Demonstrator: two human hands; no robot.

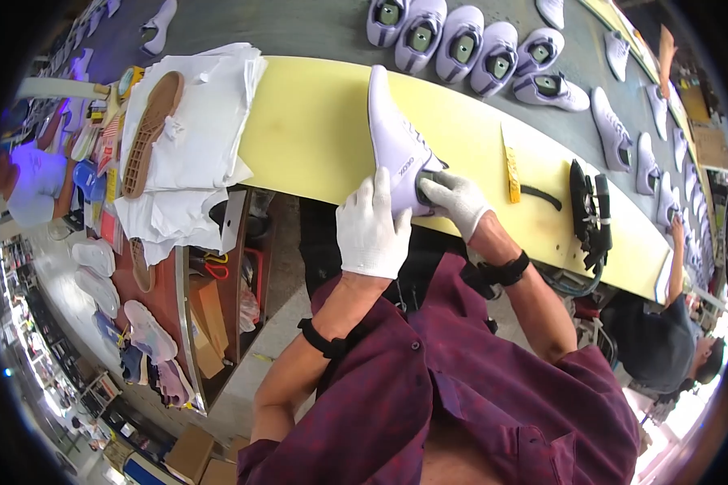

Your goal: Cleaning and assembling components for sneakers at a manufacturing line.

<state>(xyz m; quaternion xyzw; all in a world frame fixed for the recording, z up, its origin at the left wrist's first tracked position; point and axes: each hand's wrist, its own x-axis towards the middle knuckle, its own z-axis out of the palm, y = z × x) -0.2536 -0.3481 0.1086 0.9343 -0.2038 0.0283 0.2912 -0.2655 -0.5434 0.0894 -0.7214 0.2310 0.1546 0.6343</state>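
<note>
A pale lilac sneaker [390, 129] lies on its side on the yellow tabletop, toe pointing away from me. My left hand [372, 230], in a white glove, grips its heel end from the left, fingers along the sole edge and side. At the collar opening my right hand [459, 202], gloved too, has its thumb and fingers closed on the shoe's edge; part of the fingertips is hidden. Dark laces show along the shoe's upper. To the right of the hands lie a yellow-handled tool [511, 174] with a dark curved end and a bundle of black straps [589, 212].
Several lilac sneakers [461, 47] stand on the dark conveyor [299, 28] beyond the yellow table [299, 121]. White paper sheets [202, 113] with a brown sole [154, 129] are stacked at left, above a shelf unit [182, 323]. Co-workers [651, 339] stand at right and far left.
</note>
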